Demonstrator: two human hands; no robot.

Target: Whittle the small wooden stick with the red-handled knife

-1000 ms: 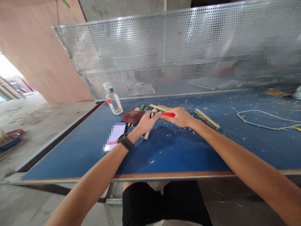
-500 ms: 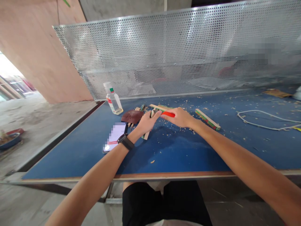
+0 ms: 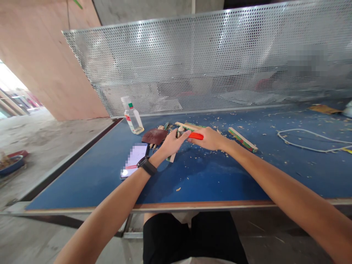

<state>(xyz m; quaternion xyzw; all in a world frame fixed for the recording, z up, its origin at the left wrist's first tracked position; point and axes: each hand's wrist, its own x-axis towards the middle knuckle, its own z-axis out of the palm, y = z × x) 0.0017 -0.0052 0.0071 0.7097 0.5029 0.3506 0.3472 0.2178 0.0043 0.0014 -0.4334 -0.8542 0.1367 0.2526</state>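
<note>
Fingers curled round its red-orange handle, my right hand (image 3: 210, 138) grips a utility knife (image 3: 196, 136) above the blue table (image 3: 203, 183). My left hand (image 3: 173, 143) is closed on a small wooden piece (image 3: 180, 129), pale with a darker side and mostly hidden by the fingers. Both hands meet, the left thumb at the front of the knife; the blade itself cannot be made out. Beneath the left hand pokes the end of a pale wooden strip (image 3: 171, 157). More strips (image 3: 189, 125) with green sides lie just behind the hands.
Left of the hands are brown sandpaper-like sheet (image 3: 154, 136), a lit phone (image 3: 134, 159) and a clear bottle (image 3: 134, 119). Rightward lie a painted wooden strip (image 3: 242, 139) and a white cable loop (image 3: 302, 130). Shavings litter the table. A perforated metal panel (image 3: 192, 66) stands along the back.
My right hand and the knife have shifted slightly, and the red handle looks turned, showing its ridged side. My left hand stays in nearly the same place on the wooden piece.
</note>
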